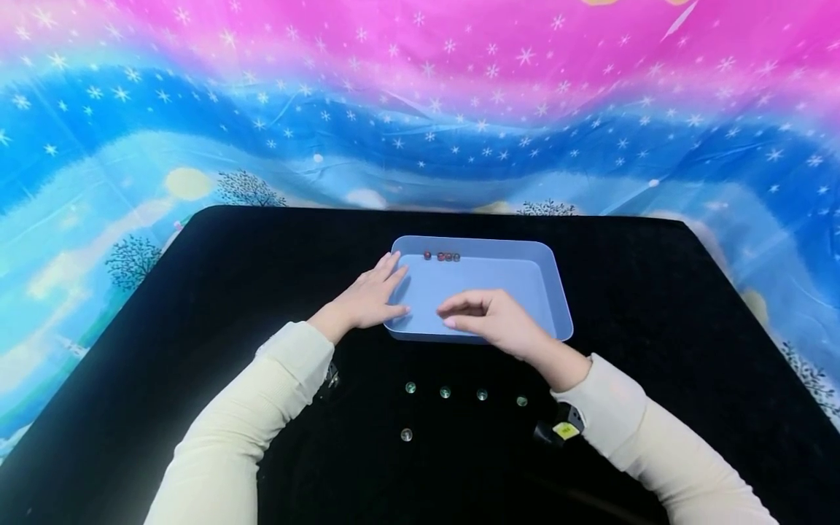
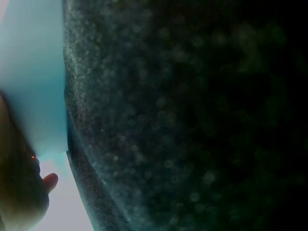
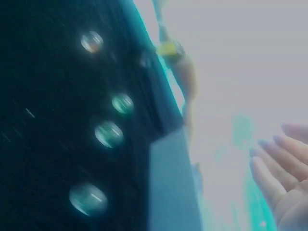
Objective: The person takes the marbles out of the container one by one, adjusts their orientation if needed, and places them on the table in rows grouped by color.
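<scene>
A blue-grey rectangular tray (image 1: 488, 281) stands on the black cloth. Several small dark-red balls, like marbles (image 1: 448, 257), lie along its back wall toward the left. My left hand (image 1: 370, 295) rests at the tray's left rim with its fingers spread. Over the tray's front part hovers my right hand (image 1: 502, 321), its fingers gently bent and the thumb below them; nothing shows between them. In the right wrist view those fingers (image 3: 270, 180) look fairly straight. Nearer to me, several clear greenish glass marbles (image 1: 445, 392) form a row, with one more marble (image 1: 407, 434) in front.
Black cloth (image 1: 262, 251) covers the table. Behind it hangs a pink and blue backdrop (image 1: 420, 109) with snowflakes and trees. Each wrist carries a strapped camera, the right one (image 1: 566, 423) with a yellow label.
</scene>
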Demonstrator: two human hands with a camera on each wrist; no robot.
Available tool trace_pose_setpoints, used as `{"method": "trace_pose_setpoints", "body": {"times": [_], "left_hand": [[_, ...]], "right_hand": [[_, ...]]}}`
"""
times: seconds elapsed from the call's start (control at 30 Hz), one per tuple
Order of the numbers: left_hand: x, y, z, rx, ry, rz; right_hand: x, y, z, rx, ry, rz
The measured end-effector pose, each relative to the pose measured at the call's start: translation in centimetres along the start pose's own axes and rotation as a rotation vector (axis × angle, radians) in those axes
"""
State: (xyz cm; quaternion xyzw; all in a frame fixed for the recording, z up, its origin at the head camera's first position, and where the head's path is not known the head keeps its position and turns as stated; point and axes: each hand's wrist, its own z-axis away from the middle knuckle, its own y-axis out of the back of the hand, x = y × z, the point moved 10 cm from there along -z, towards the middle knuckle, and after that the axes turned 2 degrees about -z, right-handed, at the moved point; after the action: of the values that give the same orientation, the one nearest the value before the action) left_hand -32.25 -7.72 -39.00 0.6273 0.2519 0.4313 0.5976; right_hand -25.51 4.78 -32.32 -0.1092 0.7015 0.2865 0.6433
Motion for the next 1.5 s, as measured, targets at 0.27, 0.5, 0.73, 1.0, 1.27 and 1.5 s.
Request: {"method": "trace_pose_setpoints", "body": {"times": [0.27, 0.5, 0.73, 1.0, 1.27, 1.5], "left_hand": [[0.0, 0.3, 0.0, 0.002, -0.007, -0.002], [-0.2, 0.1, -0.1, 0.003, -0.009, -0.003], [-0.4, 0.0, -0.1, 0.001, 0.002, 0.002], [-0.3, -0.3, -0.2, 0.001, -0.005, 0.001], [-0.2, -0.3, -0.2, 0.0, -0.001, 0.0], [-0.1, -0.1, -0.1, 0.007, -0.008, -0.002]], "right_hand": [[-0.5, 3.4, -2.5, 0.057, -0.014, 0.026], [0.0, 5.2, -4.4, 0.061, -0.036, 0.086], [0.8, 6.3, -6.6, 0.024, -0.024, 0.212], [3.7, 7.9, -8.4, 0.03, -0.12, 0.237], [5.4, 8.9, -10.2, 0.016, -0.181, 0.305], [6.0, 9.1, -11.5, -0.004, -0.184, 0.354]]}}
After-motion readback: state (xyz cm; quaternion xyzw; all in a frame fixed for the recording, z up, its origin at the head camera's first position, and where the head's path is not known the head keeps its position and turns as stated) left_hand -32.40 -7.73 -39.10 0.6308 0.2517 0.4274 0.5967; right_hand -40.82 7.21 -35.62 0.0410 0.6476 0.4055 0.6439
